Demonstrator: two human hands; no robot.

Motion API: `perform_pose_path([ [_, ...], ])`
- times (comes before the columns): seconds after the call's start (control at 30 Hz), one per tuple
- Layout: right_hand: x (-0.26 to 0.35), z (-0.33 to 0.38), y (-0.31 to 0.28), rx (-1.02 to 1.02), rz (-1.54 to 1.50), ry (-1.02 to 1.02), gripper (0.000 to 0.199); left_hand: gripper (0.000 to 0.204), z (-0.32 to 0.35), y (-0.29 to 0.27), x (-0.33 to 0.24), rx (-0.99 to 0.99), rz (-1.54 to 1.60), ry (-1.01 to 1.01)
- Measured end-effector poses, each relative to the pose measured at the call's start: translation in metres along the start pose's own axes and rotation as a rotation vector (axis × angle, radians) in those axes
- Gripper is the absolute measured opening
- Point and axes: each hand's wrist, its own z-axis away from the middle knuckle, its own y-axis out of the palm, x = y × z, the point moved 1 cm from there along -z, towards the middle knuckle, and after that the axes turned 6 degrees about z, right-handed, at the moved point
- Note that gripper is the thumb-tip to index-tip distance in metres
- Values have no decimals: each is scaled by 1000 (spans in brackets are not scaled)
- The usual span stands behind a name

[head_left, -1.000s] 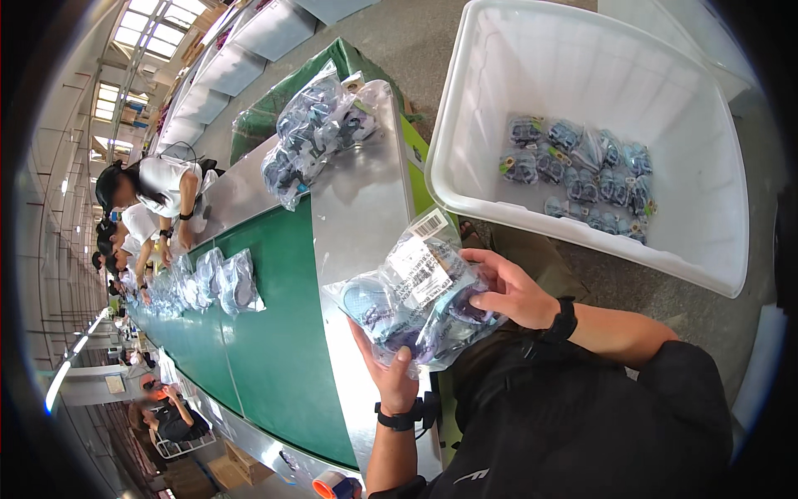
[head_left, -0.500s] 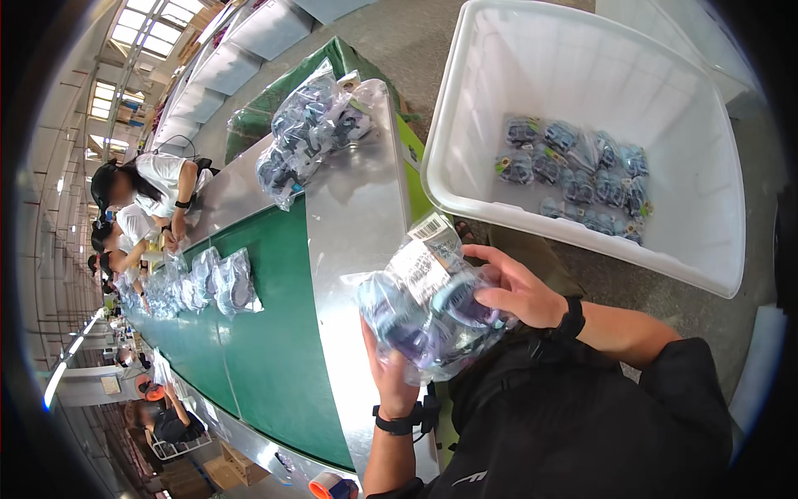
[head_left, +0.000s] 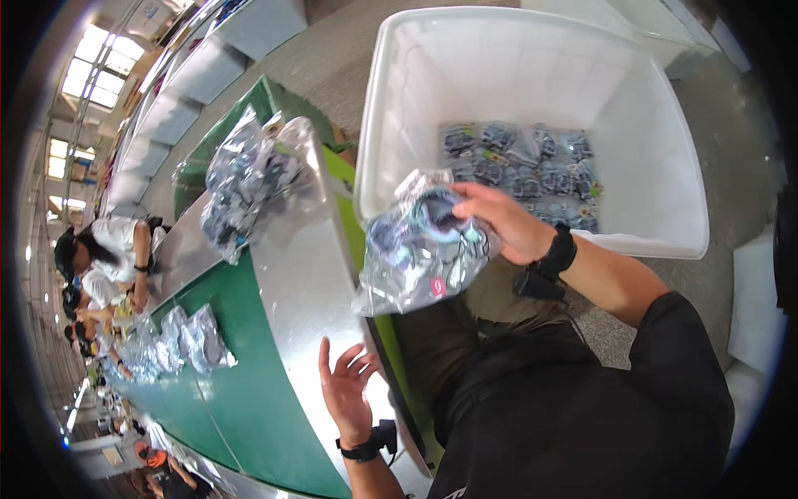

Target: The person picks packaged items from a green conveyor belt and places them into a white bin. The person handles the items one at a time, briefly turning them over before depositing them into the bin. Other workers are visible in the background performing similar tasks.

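My right hand (head_left: 509, 223) grips the upper right edge of a clear plastic bag of blue and purple shoes (head_left: 428, 254), thumb and fingers pinched on it. The bag hangs between the metal table edge and the white bin, with a small pink sticker low on its front. Apart from the bag, my left hand (head_left: 347, 395) is over the metal edge, palm up, fingers spread and holding nothing. Inside the large white plastic bin (head_left: 644, 158), several similar bags of shoes (head_left: 528, 179) lie in rows on the bottom.
A heap of bagged shoes (head_left: 245, 187) rests on the far metal ledge (head_left: 295, 241). More bags (head_left: 204, 339) lie on the green conveyor belt (head_left: 262, 399). Co-workers (head_left: 116, 249) stand along its far side. Behind the heap is a green-covered stack (head_left: 270, 100).
My left hand has let go of the bag and opened, lower down. My right hand still holds the bag, now turned and hanging closer to the bin. The view has shifted toward the right.
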Motion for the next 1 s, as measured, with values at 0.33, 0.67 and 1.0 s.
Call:
perform_pose_path([
  [0.33, 51, -34, -148, -511, 578, 108, 76, 51, 0, -66, 19, -392, -24, -67],
  [0.67, -10, -66, -210, -478, 546, 278, 93, 48, -9, -64, 18, -531, -87, -98],
  [1.0, -3, -47, -225, -408, 1029, 484, 82, 48, -1, -85, 24, -496, -37, -79],
])
